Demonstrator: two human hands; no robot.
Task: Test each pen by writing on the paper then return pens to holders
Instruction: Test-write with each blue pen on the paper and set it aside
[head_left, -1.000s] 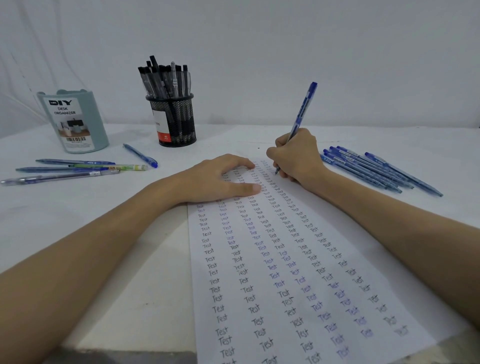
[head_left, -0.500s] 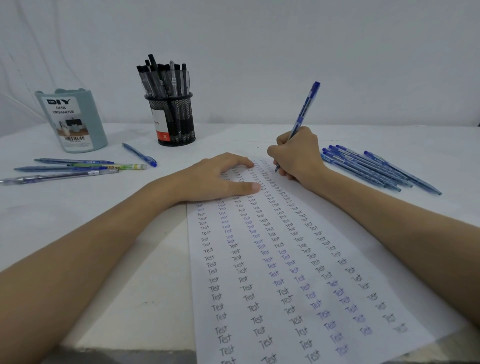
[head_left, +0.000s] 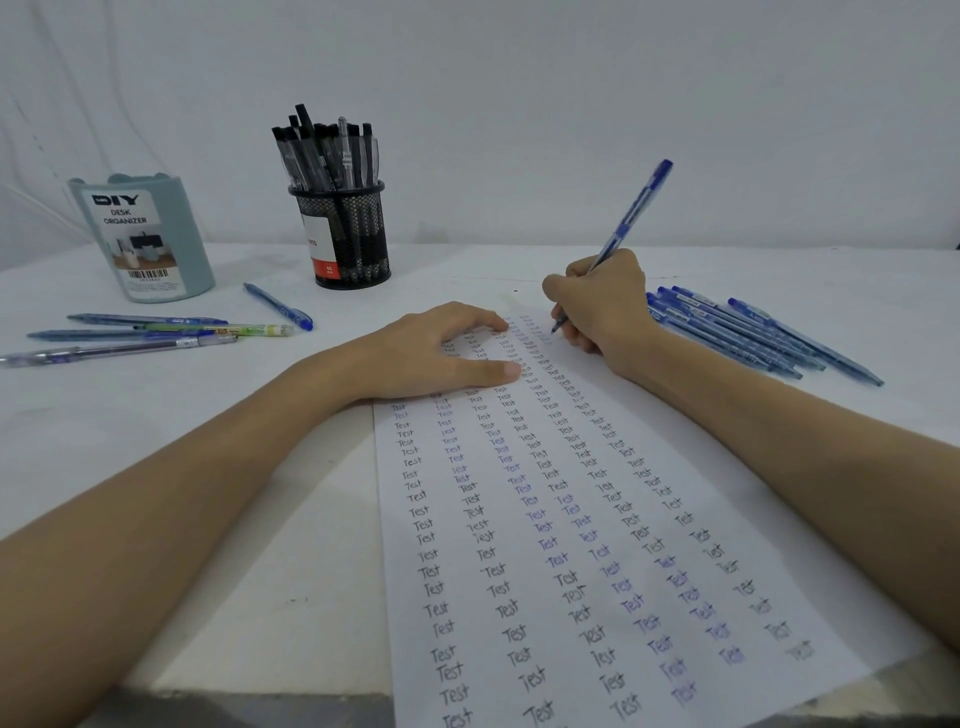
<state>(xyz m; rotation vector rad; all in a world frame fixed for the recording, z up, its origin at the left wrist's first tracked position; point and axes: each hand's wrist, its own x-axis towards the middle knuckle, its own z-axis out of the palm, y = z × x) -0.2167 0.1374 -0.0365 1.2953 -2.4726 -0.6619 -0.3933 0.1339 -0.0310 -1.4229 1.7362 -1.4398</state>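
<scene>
table (head_left: 156, 467) in white carries everything we see. paper sheet (head_left: 519, 649) runs from the near edge toward the far side, covered in columns of "test" in black and blue ink. our left hand (head_left: 436, 353) rests flat on the sheet's upper left part, fingers relaxed and spread, holding nothing. our right hand (head_left: 602, 306) grips a blue pen (head_left: 631, 218), tip touching the paper near the top of the columns. teal desk organizer (head_left: 145, 239) stands far left; black mesh holder (head_left: 343, 234), packed with black pens, stands beside it. bundle of blue pens (head_left: 753, 338) lies just right of our right hand. loose pens (head_left: 145, 338) lie left of the sheet.
</scene>
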